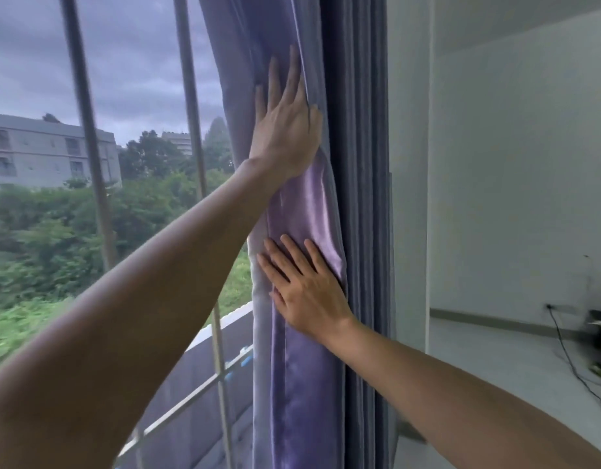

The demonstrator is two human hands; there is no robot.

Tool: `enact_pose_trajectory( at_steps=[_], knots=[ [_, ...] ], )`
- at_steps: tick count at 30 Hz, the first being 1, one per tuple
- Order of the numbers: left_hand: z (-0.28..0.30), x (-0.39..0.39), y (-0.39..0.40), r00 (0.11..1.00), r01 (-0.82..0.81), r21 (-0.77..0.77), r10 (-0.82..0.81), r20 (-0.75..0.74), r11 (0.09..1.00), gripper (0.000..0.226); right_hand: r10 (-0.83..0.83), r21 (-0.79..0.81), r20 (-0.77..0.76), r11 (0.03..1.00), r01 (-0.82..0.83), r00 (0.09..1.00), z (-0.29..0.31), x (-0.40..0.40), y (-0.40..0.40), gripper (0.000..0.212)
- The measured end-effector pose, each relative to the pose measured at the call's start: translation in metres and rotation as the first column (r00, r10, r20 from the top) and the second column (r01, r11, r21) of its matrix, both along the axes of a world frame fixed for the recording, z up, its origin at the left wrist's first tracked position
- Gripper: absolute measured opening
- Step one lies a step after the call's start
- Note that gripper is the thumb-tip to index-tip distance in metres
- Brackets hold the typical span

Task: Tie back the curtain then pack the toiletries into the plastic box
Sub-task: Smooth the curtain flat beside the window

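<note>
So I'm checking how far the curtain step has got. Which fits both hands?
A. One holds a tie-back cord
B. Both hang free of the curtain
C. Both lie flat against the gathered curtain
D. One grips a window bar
C: the left hand and right hand both press with straight fingers on the bunched purple curtain; no tie-back shows.

The curtain hangs at frame centre, window bars to its left, wall right.
</note>
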State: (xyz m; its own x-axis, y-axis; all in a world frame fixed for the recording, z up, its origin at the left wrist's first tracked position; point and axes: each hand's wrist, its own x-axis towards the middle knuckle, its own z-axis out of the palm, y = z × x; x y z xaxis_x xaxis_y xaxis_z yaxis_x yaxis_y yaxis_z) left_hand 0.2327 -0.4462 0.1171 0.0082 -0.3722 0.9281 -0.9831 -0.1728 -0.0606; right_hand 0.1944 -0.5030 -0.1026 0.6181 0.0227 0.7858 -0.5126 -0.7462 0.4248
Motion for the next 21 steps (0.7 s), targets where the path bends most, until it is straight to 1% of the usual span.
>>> enact_pose_trajectory(
  at_steps=[3, 7, 11, 14, 16, 21],
  knots=[
    [-0.005, 0.008, -0.05, 1.0, 0.024, 0.012, -0.024, -0.008, 1.0, 0.063, -0.017, 0.032, 0.004, 0.999, 0.017, 1.0, -0.002, 0.009, -0.048, 0.058],
    [-0.002, 0.016, -0.116, 0.997, 0.049, -0.019, -0.05, -0.057, 0.999, 0.066, -0.022, 0.062, 0.024, 0.998, 0.02, 0.999, 0.003, 0.02, -0.11, 0.062],
    [-0.006, 0.019, -0.179, 0.997, 0.052, 0.024, -0.051, -0.056, 0.998, 0.066, -0.058, 0.086, -0.018, 0.995, 0.06, 0.998, 0.003, 0.025, -0.174, 0.064],
    [-0.009, 0.024, -0.22, 0.994, 0.08, 0.008, -0.079, -0.078, 0.997, 0.066, -0.082, 0.085, -0.028, 0.993, 0.084, 0.996, 0.0, 0.027, -0.215, 0.063],
    [-0.006, 0.029, -0.243, 0.992, 0.083, -0.008, -0.084, -0.091, 0.997, 0.067, -0.071, 0.077, -0.003, 0.994, 0.071, 0.997, 0.0, 0.031, -0.234, 0.065],
    [-0.004, 0.043, -0.279, 0.999, 0.024, 0.021, -0.023, -0.046, 0.999, 0.068, 0.005, 0.046, 0.04, 0.999, -0.007, 0.999, -0.006, 0.042, -0.263, 0.071]
  ],
)
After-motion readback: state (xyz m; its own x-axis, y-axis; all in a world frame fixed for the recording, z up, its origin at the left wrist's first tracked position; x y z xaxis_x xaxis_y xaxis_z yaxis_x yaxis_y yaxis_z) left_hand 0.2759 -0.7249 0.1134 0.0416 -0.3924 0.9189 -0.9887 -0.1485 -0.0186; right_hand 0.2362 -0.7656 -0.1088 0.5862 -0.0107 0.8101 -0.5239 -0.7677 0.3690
